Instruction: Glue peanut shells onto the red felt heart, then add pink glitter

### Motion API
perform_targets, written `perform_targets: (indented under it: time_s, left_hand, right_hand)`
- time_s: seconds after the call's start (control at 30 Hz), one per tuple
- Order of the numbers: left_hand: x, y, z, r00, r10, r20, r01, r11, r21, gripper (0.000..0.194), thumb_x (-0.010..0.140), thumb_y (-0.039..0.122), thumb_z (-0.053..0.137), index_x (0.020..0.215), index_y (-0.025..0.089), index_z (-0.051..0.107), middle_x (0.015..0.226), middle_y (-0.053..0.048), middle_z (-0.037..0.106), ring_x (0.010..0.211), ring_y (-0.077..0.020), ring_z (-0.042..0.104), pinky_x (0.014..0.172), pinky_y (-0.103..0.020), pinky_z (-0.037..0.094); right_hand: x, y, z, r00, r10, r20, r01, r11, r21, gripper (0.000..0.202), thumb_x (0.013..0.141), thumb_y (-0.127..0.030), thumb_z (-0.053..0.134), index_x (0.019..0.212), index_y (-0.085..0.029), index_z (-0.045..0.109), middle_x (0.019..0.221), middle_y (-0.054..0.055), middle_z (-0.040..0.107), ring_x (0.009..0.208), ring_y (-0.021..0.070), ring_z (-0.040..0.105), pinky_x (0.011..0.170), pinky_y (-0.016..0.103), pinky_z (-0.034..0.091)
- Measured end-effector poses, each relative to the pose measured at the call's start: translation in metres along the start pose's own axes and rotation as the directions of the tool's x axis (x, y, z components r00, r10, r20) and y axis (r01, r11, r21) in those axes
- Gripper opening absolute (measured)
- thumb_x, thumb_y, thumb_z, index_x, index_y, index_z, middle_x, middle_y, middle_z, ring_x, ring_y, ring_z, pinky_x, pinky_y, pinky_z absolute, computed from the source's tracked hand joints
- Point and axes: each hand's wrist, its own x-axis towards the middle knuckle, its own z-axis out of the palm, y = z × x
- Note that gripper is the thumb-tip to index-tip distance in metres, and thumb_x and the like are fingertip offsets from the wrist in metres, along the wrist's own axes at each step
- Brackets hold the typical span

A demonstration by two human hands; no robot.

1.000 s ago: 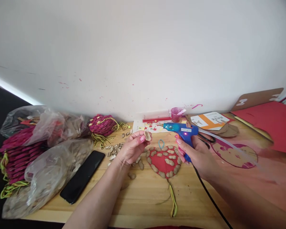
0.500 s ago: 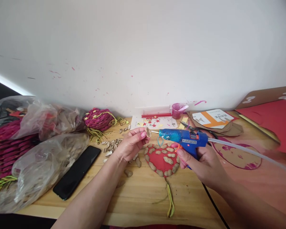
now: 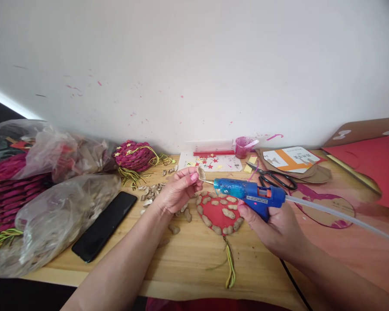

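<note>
Toward eleven o'clock from the red heart (image 3: 212,212), your left hand (image 3: 180,192) is pinching a peanut shell (image 3: 201,173) between thumb and fingers, its pale hollow showing. Your right hand (image 3: 280,226), out at three o'clock, is gripping the blue glue gun (image 3: 241,190) by the handle, and its metal nozzle (image 3: 209,182) is pointing left at the shell's lower edge — whether it is touching or stopping just short, I cannot tell. Your trigger finger is hiding behind the handle, so any squeeze is going unseen. Heat is looking like the main risk: your left thumb is sitting near that tip, so a slip of the gun or an overfilled shell could be burning skin. Stray glue could be dripping onto the stuck-on shells (image 3: 229,213) below, and too hard a pinch could be cracking the one you are holding. The glue stick (image 3: 337,212) is jutting past three o'clock and the black cord (image 3: 291,276) is trailing toward four — either one, by snagging, could be jerking the nozzle sideways. Loose shells (image 3: 153,192) are lying at ten o'clock.
</note>
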Motion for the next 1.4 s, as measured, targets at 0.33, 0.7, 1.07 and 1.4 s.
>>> perform_targets:
  time_s: [0.33, 0.7, 1.07, 1.4]
  left_hand:
    - [-0.0007, 0.0008, 0.0007, 1.000, -0.004, 0.005, 0.004, 1.000, 0.008, 0.036, 0.063, 0.037, 0.094, 0.077, 0.013, 0.071, 0.069, 0.001, 0.061, 0.062, -0.0080, 0.056, 0.062, -0.020, 0.047]
    - [-0.0003, 0.0015, 0.0011, 1.000, -0.005, -0.002, 0.005, 1.000, 0.010, 0.037, 0.061, 0.038, 0.095, 0.077, 0.013, 0.071, 0.069, 0.001, 0.061, 0.062, -0.0075, 0.056, 0.062, -0.019, 0.047]
    - [-0.0011, 0.0023, 0.0001, 1.000, 0.010, 0.017, -0.010, 1.000, -0.001, 0.033, 0.064, 0.036, 0.093, 0.076, 0.013, 0.072, 0.071, 0.000, 0.060, 0.063, -0.0078, 0.056, 0.064, -0.020, 0.047]
    - [-0.0021, 0.0027, 0.0006, 0.999, 0.019, 0.034, -0.019, 1.000, 0.005, 0.032, 0.066, 0.037, 0.092, 0.073, 0.014, 0.070, 0.072, 0.000, 0.059, 0.064, -0.0079, 0.055, 0.064, -0.020, 0.046]
  right_hand:
    - [0.0032, -0.0030, 0.0003, 0.997, -0.082, -0.015, 0.081, 0.994, -0.080, 0.012, 0.093, -0.026, 0.062, 0.082, -0.024, 0.066, 0.072, -0.001, 0.068, 0.066, 0.0162, 0.061, 0.066, 0.028, 0.050]
    - [0.0004, 0.0008, -0.0002, 0.997, -0.074, 0.007, 0.074, 0.992, -0.099, 0.009, 0.095, -0.028, 0.062, 0.094, -0.025, 0.070, 0.079, -0.001, 0.074, 0.071, 0.0174, 0.067, 0.070, 0.029, 0.053]
    - [-0.0006, 0.0017, -0.0016, 0.996, -0.083, -0.016, 0.080, 0.985, -0.155, 0.010, 0.093, -0.028, 0.062, 0.087, -0.023, 0.068, 0.069, -0.002, 0.068, 0.060, 0.0148, 0.062, 0.058, 0.026, 0.050]
    - [0.0027, -0.0014, -0.0012, 0.992, -0.114, -0.053, 0.102, 0.977, -0.188, 0.022, 0.091, -0.027, 0.063, 0.070, -0.021, 0.060, 0.059, -0.003, 0.061, 0.052, 0.0123, 0.055, 0.052, 0.023, 0.045]
